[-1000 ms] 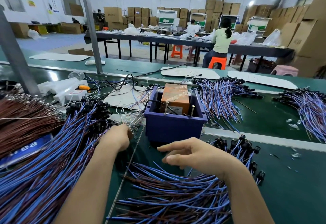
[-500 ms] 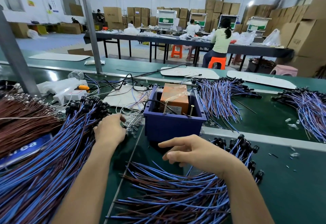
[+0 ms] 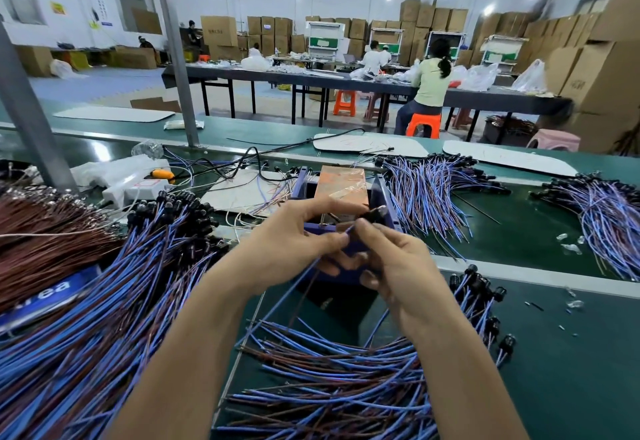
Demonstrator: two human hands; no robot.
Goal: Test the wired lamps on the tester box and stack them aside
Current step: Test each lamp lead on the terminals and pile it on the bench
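Note:
Both hands meet in front of the blue tester box, which holds an orange block. My left hand and my right hand together pinch one wired lamp; its black head points at the box. Its blue and brown wires hang down toward me. A big pile of wired lamps lies at my left. A second stack of lamps lies near me under my right forearm.
More lamp bundles lie to the right of the box and at the far right. Brown wires are heaped at the far left. A white power strip and a metal post stand at left. Loose clear caps dot the green belt.
My left hand left the left pile and rose with a lamp to the front of the box. My right hand lifted off the near stack and joined it on the lamp.

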